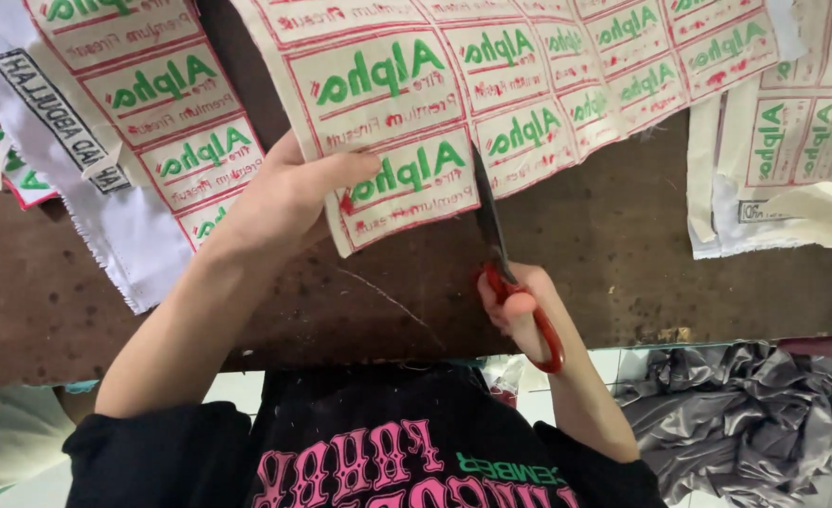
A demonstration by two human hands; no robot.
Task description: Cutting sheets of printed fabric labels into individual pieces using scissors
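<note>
My left hand (284,193) presses down the near left corner of a cream cloth sheet (529,75) printed with rows of green and red labels, thumb on top of it. My right hand (521,309) is shut on red-handled scissors (489,226). The dark blades point away from me and reach into the sheet's near edge, between two label columns. The sheet lies on a brown worktable (623,273).
Another printed label strip (152,94) lies at the left over white cloth (124,235). More label pieces (792,132) sit at the right. Crumpled grey shiny fabric (745,423) lies below the table's near edge at the right. My black printed shirt fills the bottom.
</note>
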